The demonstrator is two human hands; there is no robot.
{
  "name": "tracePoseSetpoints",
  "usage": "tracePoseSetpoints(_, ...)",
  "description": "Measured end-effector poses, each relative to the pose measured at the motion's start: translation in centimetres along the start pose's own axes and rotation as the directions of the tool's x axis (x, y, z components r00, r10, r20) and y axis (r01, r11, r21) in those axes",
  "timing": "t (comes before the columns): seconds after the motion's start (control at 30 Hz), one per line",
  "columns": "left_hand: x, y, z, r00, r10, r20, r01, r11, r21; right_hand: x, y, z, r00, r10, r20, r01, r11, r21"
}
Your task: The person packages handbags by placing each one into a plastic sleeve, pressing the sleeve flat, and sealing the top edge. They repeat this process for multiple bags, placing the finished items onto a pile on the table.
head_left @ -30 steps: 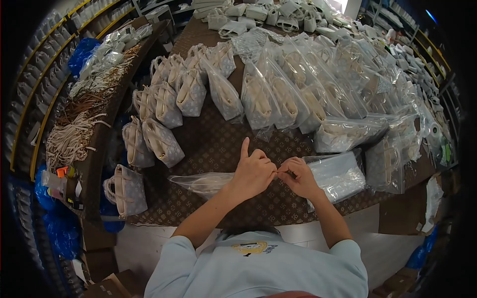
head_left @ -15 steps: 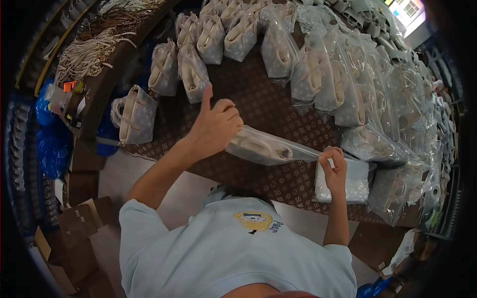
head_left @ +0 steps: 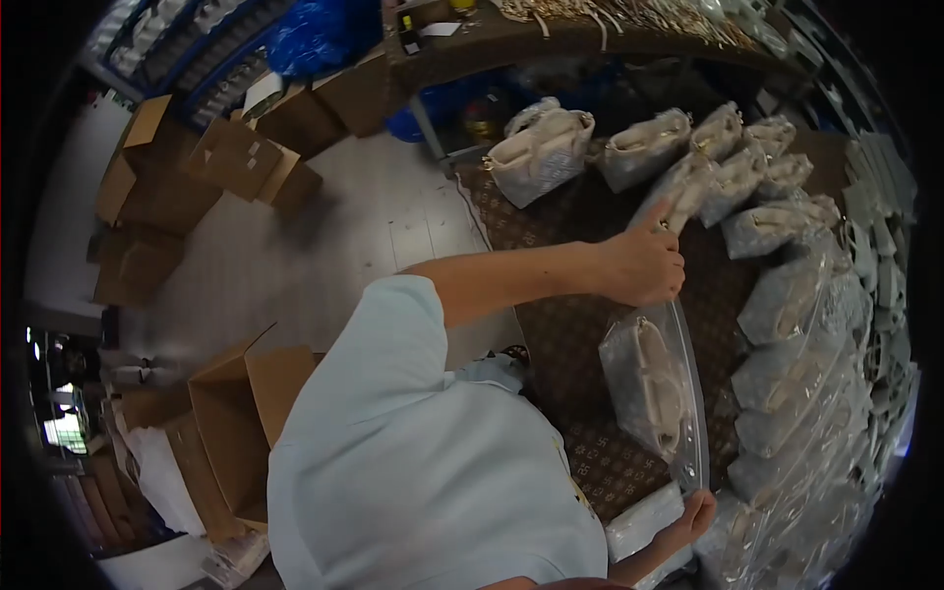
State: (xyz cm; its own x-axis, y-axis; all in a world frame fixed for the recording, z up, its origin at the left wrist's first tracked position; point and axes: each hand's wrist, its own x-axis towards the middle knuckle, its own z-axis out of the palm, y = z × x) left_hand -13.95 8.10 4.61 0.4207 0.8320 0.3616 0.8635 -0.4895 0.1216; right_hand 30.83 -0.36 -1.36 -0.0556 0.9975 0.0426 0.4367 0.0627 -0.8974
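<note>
A small pale handbag in a clear plastic bag [head_left: 639, 379] hangs between my hands over the brown patterned table [head_left: 580, 364]. My left hand [head_left: 641, 265] is closed on the upper end of the bag's top strip, its index finger stretched out. At the other end of that strip, my right hand [head_left: 700, 513] pinches the plastic corner. Beside my right hand lies a stack of flat clear bags [head_left: 644, 519]. Unwrapped pale handbags [head_left: 541, 157] stand in rows beyond my left hand.
Several bagged handbags [head_left: 787, 383] line the right side of the table. Straps and cords [head_left: 629, 20] lie on a second table at the top. Cardboard boxes [head_left: 236, 157] and an open box [head_left: 231, 433] stand on the floor to the left. A blue plastic bag [head_left: 320, 37] is behind.
The view has turned, showing more floor and boxes on the left. Both hands still hold the plastic bag's top strip, which now runs nearly vertically in view.
</note>
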Motion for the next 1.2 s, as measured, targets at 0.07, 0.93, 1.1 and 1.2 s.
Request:
tracePoseSetpoints(0.07, -0.7, 0.1, -0.2, 0.997, -0.075, -0.007, 0.074, 0.994, -0.075, 0.8, 0.5, 1.1, 1.0, 0.026, -0.012, -0.026, 1.0, -0.01)
tracePoseSetpoints(0.93, -1.8, 3.0, 11.7, 0.636, -0.326, 0.7, 0.703, -0.13, -0.699, -20.0, 0.6, -6.4, 0.167, 0.258, -0.952, -0.356, 0.916, 0.186)
tracePoseSetpoints(1.1, -0.9, 6.2, 11.7, 0.617, -0.313, 0.722, 0.769, 0.042, -0.638, -24.5, 1.9, -9.3, -0.032, -0.067, -0.997, -0.36, 0.932, -0.051)
tracePoseSetpoints(1.2, -0.2, 7.2, 11.6, 0.614, -0.268, 0.742, 0.787, 0.134, -0.603, -27.2, 2.7, -11.2, -0.213, 0.071, -0.975, 0.014, 0.997, 0.069)
